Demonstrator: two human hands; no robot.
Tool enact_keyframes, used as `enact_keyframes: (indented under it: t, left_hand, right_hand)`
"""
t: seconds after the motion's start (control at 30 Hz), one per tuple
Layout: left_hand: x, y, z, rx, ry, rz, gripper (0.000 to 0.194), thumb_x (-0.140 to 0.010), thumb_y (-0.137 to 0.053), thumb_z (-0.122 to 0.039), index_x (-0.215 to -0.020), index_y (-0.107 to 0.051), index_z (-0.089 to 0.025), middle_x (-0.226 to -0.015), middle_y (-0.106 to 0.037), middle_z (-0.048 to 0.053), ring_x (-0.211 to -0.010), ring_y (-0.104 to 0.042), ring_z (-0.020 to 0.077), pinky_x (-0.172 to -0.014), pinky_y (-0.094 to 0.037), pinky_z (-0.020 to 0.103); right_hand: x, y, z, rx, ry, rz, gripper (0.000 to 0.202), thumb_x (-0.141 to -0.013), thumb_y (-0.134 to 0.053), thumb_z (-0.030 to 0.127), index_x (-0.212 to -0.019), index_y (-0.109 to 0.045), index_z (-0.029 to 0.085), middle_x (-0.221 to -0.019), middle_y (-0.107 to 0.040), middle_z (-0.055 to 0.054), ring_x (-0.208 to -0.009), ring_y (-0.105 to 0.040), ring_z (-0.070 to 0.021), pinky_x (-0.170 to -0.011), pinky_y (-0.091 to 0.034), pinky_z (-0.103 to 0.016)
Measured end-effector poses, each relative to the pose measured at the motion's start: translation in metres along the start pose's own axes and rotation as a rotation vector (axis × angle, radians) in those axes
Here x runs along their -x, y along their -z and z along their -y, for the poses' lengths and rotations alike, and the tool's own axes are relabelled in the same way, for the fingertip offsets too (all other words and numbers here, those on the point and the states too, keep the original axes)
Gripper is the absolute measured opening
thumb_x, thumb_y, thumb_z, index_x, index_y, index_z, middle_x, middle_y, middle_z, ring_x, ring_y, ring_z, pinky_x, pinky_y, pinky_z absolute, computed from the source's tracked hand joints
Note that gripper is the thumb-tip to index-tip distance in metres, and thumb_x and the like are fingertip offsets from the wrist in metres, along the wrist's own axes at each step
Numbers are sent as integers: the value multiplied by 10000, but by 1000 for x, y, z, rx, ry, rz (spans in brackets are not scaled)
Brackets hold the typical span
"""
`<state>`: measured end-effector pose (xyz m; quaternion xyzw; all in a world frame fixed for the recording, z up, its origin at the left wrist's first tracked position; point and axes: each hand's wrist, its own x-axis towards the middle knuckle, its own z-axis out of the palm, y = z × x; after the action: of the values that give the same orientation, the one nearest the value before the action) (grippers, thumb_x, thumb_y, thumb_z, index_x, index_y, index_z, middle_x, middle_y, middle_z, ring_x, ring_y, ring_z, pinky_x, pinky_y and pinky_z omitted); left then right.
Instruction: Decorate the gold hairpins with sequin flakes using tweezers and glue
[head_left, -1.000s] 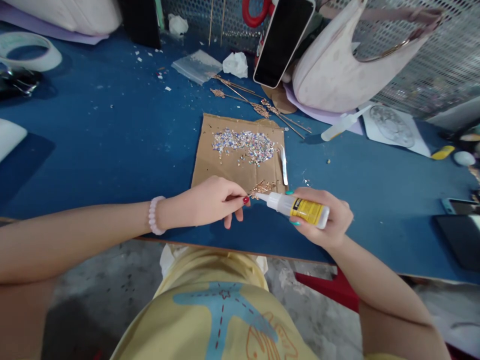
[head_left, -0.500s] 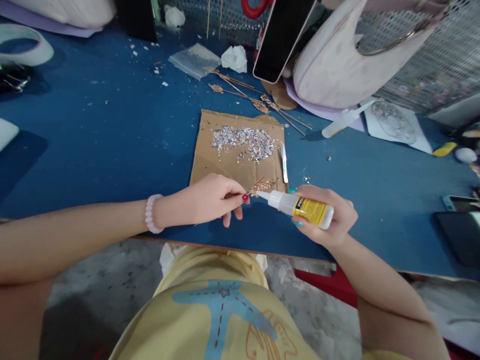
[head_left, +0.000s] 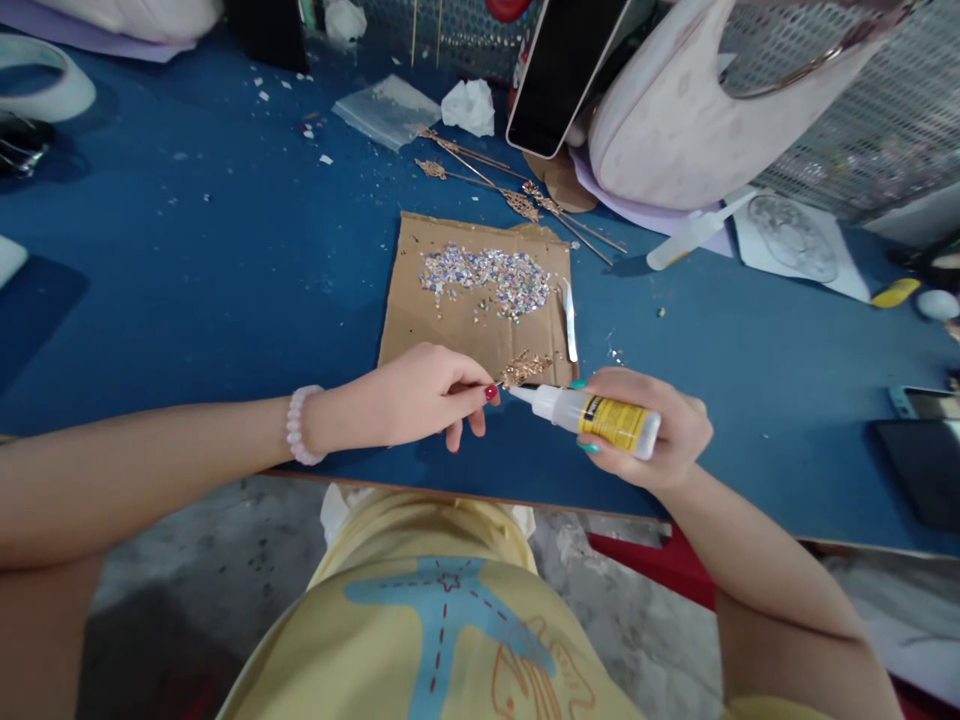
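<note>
Between thumb and fingers, my left hand (head_left: 431, 395) pinches the stem of a gold filigree hairpin (head_left: 527, 367), whose leafy head points right over the cardboard's lower edge. My right hand (head_left: 664, 425) is wrapped round a glue bottle (head_left: 615, 422) with a yellow label, tilted so its nozzle tip is at the lower left of the hairpin head. Whether the tip touches the metal I cannot tell. On the cardboard sheet (head_left: 427, 335) lies a spread of small shiny rhinestones (head_left: 517, 280). White tweezers (head_left: 570, 320) rest along its right edge.
Several gold hairpins (head_left: 517, 200) lie behind the cardboard, near a plastic bag (head_left: 386, 112) and crumpled tissue (head_left: 469, 107). A phone (head_left: 566, 75) leans beside a white bag (head_left: 660, 120). Another slim bottle (head_left: 686, 240) lies at right. Tape (head_left: 79, 95) sits far left.
The glue bottle has shifted slightly left, its nozzle tip moving along the lower edge of the hairpin head. My left hand keeps its pinch. The view has shifted slightly.
</note>
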<state>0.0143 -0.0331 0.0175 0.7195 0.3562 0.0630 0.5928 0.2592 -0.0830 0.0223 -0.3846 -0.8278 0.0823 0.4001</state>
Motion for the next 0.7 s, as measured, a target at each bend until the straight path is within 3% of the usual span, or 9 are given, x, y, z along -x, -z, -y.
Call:
enact_keyframes:
  t: [0.23,0.47,0.7]
  left_hand:
    - [0,0,0,4,4,-9,229,-912,-434,-248,-945,-644,-162,-829,-727,0,-529,-649,68,-536,-479,170]
    - [0,-1,0,-14,-6,-14,230,-912,-430,-242,-896,-645,-163,-806,-726,-8,-523,-647,62,-518,-473,157]
    - [0,0,0,-37,-10,-11,238,-914,-437,-254,-883,-655,-163,-795,-728,-2,-532,-648,64,-542,-479,162]
  right_hand:
    - [2,1,1,14,-54,-13,272,-776,-675,458,-934,-650,238,-782,-728,-34,-637,-695,-169,-591,-598,-279]
    - [-2,-1,3,11,-11,43,263,-805,-653,450,-947,-634,230,-797,-730,-38,-653,-698,-160,-606,-603,-267]
    - [-1,0,3,30,-18,5,281,-808,-637,483,-920,-642,225,-776,-731,-41,-641,-702,-165,-583,-602,-264]
